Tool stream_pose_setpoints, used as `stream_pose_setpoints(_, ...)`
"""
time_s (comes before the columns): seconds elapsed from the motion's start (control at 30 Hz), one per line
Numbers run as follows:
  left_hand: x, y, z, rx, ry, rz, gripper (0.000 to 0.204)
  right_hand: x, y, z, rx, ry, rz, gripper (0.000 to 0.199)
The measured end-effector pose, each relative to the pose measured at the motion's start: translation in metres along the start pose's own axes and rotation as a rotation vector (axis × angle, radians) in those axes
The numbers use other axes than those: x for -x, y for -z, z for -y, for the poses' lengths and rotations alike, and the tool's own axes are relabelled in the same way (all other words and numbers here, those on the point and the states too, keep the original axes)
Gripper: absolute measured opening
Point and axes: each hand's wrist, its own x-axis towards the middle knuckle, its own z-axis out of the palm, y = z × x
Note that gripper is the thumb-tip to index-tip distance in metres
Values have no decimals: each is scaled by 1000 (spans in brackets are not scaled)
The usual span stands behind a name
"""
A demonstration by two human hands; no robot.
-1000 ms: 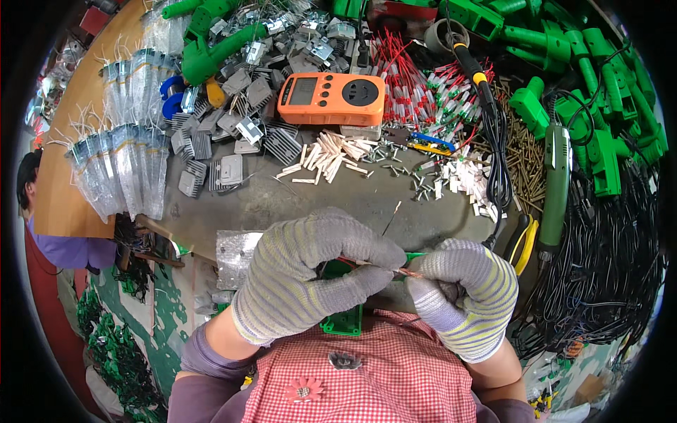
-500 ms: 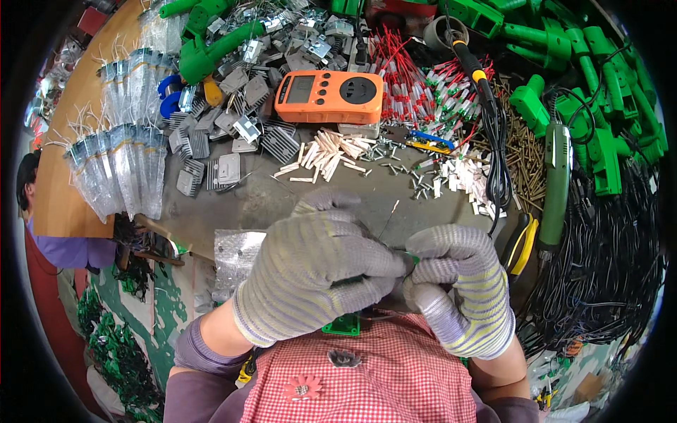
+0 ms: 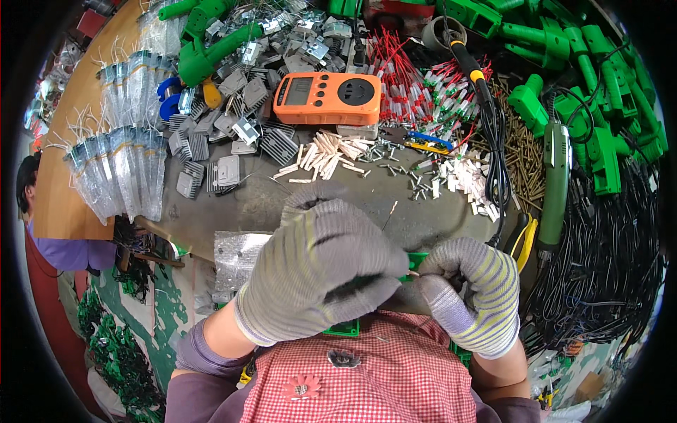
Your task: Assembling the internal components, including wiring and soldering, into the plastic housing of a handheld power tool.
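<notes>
My left hand (image 3: 328, 257), in a grey striped knit glove, is closed with its fingertips pressed together above the table's near edge. Opposite it, my right hand (image 3: 472, 292) in a matching glove is closed too, thumb against the curled fingers. A tiny pale tip (image 3: 412, 273) shows in the gap between both sets of fingertips; the fingers hide what each hand grips. Just behind that gap a green plastic part (image 3: 417, 261) is partly visible. More green plastic (image 3: 344, 328) shows below my left hand, over the red checked apron (image 3: 352, 381).
Beyond my hands lie short pale sticks (image 3: 328, 155), screws (image 3: 422, 185) and white pieces (image 3: 465, 180). An orange meter (image 3: 328, 99) stands behind them. Grey finned metal parts (image 3: 229, 173) are at left. A green power screwdriver (image 3: 556, 187), yellow-handled pliers (image 3: 523, 243) and black cables (image 3: 599, 261) are at right.
My hands have drawn slightly apart, the right one shifting a little right and down. The green part and pale tip between them now show more.
</notes>
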Motion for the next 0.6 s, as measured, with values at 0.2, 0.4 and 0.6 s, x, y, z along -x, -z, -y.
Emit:
stream_pose_setpoints(0.2, 0, 0, 10, 106, -188, 59, 20, -2, 0, -8, 90, 185, 83, 11)
stream_pose_setpoints(0.4, -1, 1, 10, 142, -133, 158, 14, 2, -7, -16, 104, 214, 12, 11)
stream_pose_setpoints(0.6, 3, -4, 5, 140, -62, 133, 12, 6, -7, -13, 122, 220, 1, 11)
